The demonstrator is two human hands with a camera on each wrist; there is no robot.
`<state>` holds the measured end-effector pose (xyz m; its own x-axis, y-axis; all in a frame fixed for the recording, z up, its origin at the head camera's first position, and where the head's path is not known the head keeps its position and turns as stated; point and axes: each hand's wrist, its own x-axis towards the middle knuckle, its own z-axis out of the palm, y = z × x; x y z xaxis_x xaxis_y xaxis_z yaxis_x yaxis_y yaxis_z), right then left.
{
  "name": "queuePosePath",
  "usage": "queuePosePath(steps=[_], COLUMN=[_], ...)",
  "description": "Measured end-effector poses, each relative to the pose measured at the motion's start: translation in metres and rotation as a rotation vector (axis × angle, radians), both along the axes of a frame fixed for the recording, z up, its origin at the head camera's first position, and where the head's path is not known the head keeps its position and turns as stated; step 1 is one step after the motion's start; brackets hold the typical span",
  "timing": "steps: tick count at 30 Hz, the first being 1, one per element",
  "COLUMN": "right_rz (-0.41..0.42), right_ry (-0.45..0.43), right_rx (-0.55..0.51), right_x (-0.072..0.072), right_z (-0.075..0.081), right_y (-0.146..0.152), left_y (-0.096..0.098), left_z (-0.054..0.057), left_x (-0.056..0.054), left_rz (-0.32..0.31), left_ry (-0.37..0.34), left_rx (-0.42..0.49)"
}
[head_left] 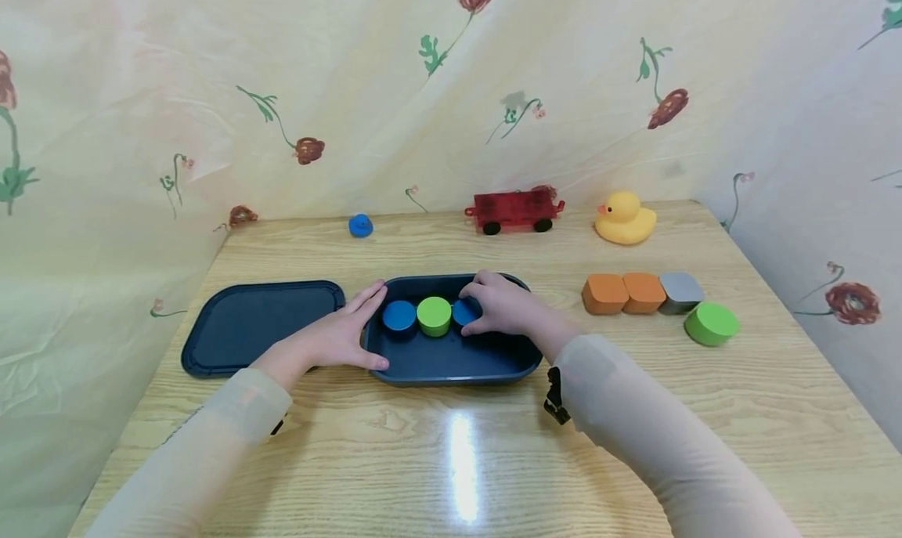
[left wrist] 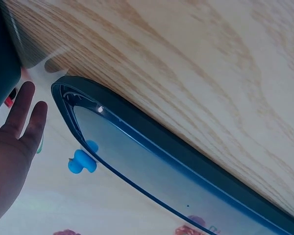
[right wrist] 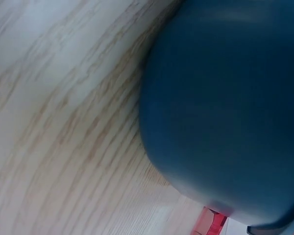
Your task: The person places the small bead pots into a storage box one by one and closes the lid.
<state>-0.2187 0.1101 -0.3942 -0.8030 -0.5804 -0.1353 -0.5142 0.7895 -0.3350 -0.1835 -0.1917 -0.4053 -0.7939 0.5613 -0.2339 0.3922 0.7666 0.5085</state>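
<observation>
A dark blue oval-ended box (head_left: pixel 451 363) stands on the table. Along its back wall sit a blue round block (head_left: pixel 399 316), a lime-green round block (head_left: pixel 434 315) and a second blue round block (head_left: pixel 464 312) in a row. My right hand (head_left: pixel 509 307) reaches over the right end and grips that second blue block between thumb and fingers, partly covering it. At the left end, my left hand (head_left: pixel 345 337) rests against the rim with its fingers straight. Its fingers (left wrist: pixel 20 110) also look straight in the left wrist view. The box's outer wall (right wrist: pixel 220 112) fills much of the right wrist view.
Left of the box lies a dark blue lid (head_left: pixel 264 326). Two orange blocks (head_left: pixel 623 293), a grey block (head_left: pixel 680 292) and a green round block (head_left: pixel 712 323) stand to the right. Behind are a small blue duck (head_left: pixel 361 225), a red toy wagon (head_left: pixel 514 211) and a yellow duck (head_left: pixel 625 220).
</observation>
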Motion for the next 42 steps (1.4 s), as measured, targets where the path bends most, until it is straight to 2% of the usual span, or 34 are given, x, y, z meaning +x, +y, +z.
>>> queuePosePath(steps=[21, 27, 35, 42], right_rz=[0.02, 0.027, 0.018, -0.034], right_ry=[0.019, 0.031, 0.001, -0.009], right_rx=[-0.01, -0.039, -0.077, -0.107], right_x=[0.003, 0.006, 0.006, 0.006], right_z=[0.0, 0.009, 0.022, 0.032], right_y=[0.004, 0.015, 0.038, 0.064], left_y=[0.004, 0.005, 0.004, 0.004], left_z=[0.003, 0.003, 0.001, 0.002], left_x=[0.0, 0.001, 0.001, 0.003], left_rz=[-0.002, -0.001, 0.007, 0.009], left_ry=[0.003, 0.002, -0.004, -0.007], left_rx=[-0.008, -0.014, -0.01, -0.019])
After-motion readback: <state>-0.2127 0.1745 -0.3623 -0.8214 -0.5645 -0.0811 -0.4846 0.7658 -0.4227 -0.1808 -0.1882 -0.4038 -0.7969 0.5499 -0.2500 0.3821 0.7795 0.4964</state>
